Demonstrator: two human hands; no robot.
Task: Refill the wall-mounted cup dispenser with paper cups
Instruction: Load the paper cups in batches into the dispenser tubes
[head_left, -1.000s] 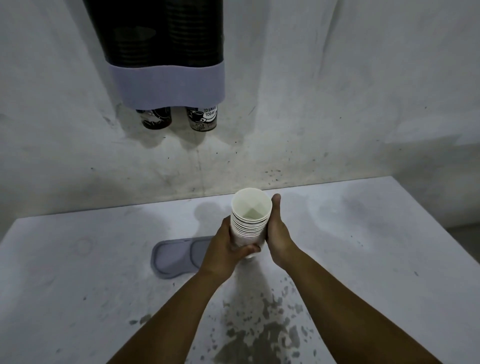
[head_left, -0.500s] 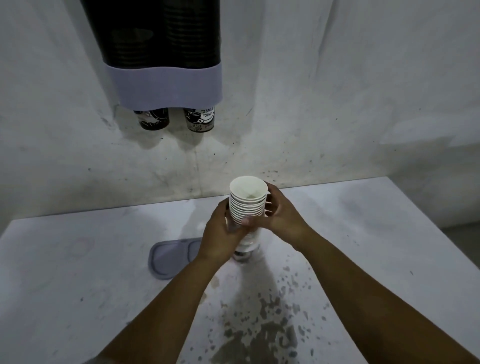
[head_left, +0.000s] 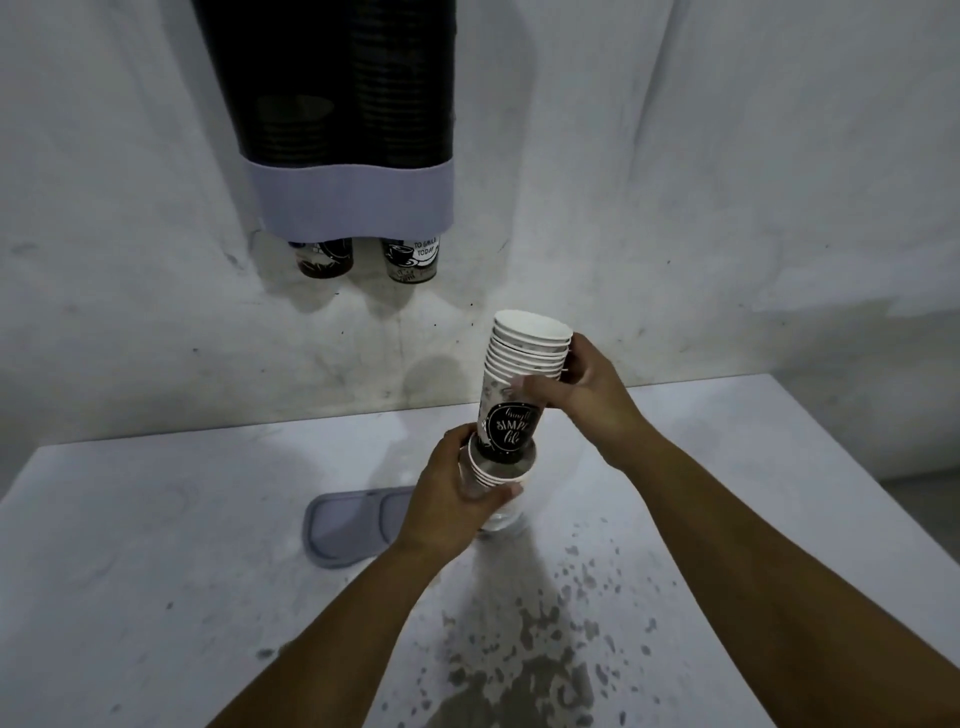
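Two stacks of printed paper cups: right hand (head_left: 587, 395) pinches the upper stack (head_left: 519, 384), left hand (head_left: 457, 493) grips the lower stack (head_left: 498, 470).

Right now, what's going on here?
A person is splitting a stack of paper cups above the white table. The right hand grips the upper stack, lifted partly out of the lower cups, which the left hand holds. The wall-mounted dispenser hangs above with a cup poking from each of its two tubes. A grey lid lies on the table.

Break/pantry corner: wall cup dispenser (head_left: 348, 156), stained white counter (head_left: 156, 571).
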